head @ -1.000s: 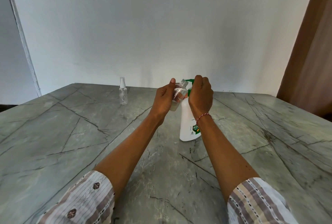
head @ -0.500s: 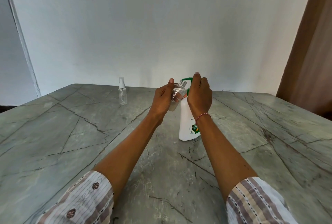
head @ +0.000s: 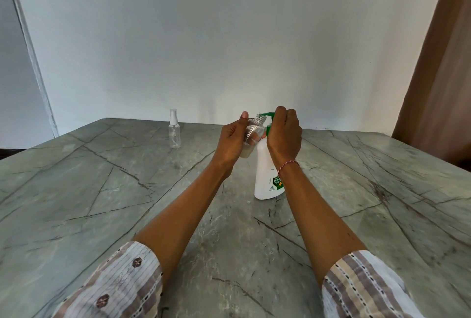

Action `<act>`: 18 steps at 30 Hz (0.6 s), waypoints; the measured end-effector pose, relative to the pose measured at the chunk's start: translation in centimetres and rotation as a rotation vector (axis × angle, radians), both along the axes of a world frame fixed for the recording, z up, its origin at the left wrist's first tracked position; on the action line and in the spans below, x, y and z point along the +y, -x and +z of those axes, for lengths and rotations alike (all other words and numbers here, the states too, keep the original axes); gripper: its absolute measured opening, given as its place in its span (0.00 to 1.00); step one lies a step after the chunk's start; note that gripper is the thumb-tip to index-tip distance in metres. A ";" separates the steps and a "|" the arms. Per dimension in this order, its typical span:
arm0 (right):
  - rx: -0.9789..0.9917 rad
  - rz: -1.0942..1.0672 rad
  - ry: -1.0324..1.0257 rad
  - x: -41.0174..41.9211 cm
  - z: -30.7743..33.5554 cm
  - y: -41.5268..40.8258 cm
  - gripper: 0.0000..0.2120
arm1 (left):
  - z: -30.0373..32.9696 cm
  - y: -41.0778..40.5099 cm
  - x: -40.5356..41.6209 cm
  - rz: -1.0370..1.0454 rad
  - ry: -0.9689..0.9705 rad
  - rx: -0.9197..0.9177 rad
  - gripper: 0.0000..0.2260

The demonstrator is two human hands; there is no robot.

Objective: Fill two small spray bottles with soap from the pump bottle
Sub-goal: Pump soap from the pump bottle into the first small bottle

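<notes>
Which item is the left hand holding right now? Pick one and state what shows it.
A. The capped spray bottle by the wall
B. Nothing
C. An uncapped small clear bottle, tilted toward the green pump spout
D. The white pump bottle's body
C: the left hand grips the uncapped small bottle, its open neck tilted toward the green pump spout.

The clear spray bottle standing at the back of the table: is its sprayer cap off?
No, the clear spray bottle still wears its white sprayer cap.
</notes>
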State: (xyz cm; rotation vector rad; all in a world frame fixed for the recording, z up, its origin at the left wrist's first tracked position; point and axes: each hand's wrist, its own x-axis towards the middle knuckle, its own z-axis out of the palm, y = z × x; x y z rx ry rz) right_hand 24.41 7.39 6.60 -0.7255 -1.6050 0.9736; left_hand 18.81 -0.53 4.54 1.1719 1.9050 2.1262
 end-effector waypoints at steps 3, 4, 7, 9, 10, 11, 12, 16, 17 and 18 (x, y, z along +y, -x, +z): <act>-0.079 -0.014 -0.056 0.1 0.0 0.0 0.14 | 0.2 -0.1 -0.2 -0.003 -0.011 -0.007 0.16; -0.084 -0.009 -0.072 0.1 0.0 -0.1 0.15 | 0.3 -0.1 -0.2 -0.005 -0.014 -0.008 0.16; -0.040 0.033 -0.081 0.2 -0.1 -0.1 0.16 | 0.3 -0.3 -0.2 -0.007 -0.013 -0.002 0.16; 0.008 0.032 -0.054 0.2 -0.1 0.0 0.14 | 0.3 -0.2 -0.1 -0.010 -0.018 -0.004 0.16; 0.005 0.021 -0.051 0.2 -0.1 0.1 0.12 | 0.3 -0.2 -0.1 -0.012 -0.021 -0.006 0.15; -0.009 0.012 -0.055 0.2 -0.1 0.1 0.11 | 0.3 -0.2 0.0 -0.016 -0.021 -0.009 0.15; -0.014 0.010 -0.057 0.2 -0.1 0.2 0.10 | 0.4 -0.2 0.0 -0.019 -0.020 -0.012 0.15; 0.041 0.012 -0.031 0.2 -0.1 0.2 0.10 | 0.2 -0.3 -0.1 -0.016 -0.009 -0.013 0.15; 0.043 0.009 -0.026 0.2 0.0 0.1 0.10 | 0.2 -0.3 -0.2 -0.015 -0.006 -0.013 0.15; 0.040 0.011 -0.026 0.3 -0.1 0.0 0.10 | 0.2 -0.4 -0.2 -0.014 -0.003 -0.014 0.15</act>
